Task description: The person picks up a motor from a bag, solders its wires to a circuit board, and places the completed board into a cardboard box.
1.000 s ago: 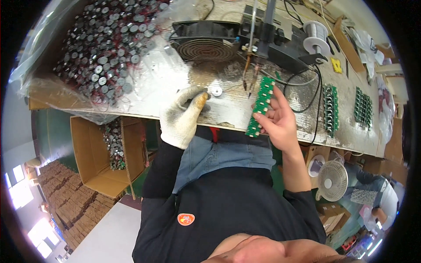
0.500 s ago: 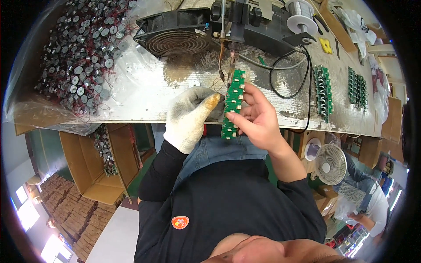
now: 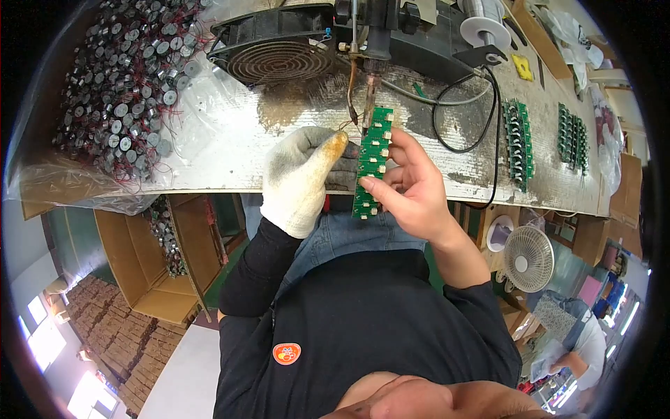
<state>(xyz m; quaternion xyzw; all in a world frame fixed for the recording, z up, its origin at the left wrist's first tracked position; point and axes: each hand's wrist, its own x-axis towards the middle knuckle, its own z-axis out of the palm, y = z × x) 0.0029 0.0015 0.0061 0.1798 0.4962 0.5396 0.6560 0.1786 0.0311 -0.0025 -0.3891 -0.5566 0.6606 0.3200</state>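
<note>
Near the iron, across the bench's front edge, the board sits gripped in the bare right hand, thumb on its face. It looks light, stiff and likely to crack if bent; I'd take it by the long edges, off the white parts. Beside it curls the gloved left hand; whether it pinches the thin wires, I can't tell.

In mid-frame, the bare right hand holds a green circuit board beside the gloved left hand; round metal parts lie heaped at upper left.
</note>
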